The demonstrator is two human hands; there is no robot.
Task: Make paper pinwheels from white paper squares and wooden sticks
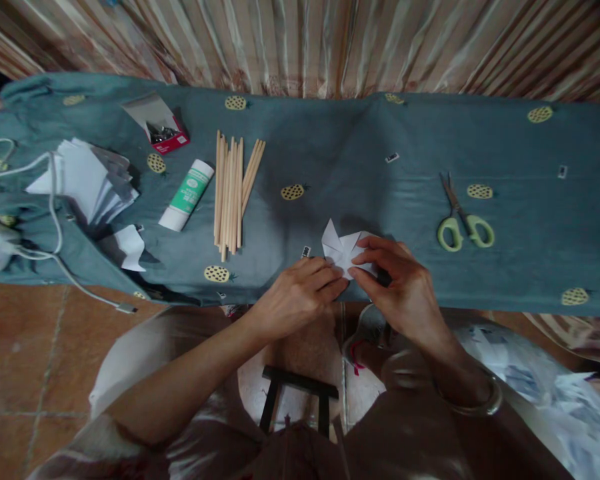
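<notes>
A small folded white paper piece [341, 247] lies near the front edge of a table covered with a teal cloth [360, 167] printed with yellow pineapples. My left hand [295, 297] presses its fingertips on the paper's near left side. Opposite it, my right hand [405, 287] pinches the paper's right part between thumb and fingers. A bangle sits on my right wrist.
A bundle of wooden sticks [230, 190] lies left of centre, beside a green-and-white glue stick [187, 195]. Further left are a stack of white paper [87, 180], a small red box of clips [163, 130], and a white charger cable [40, 220]. Green-handled scissors [460, 217] lie at the right.
</notes>
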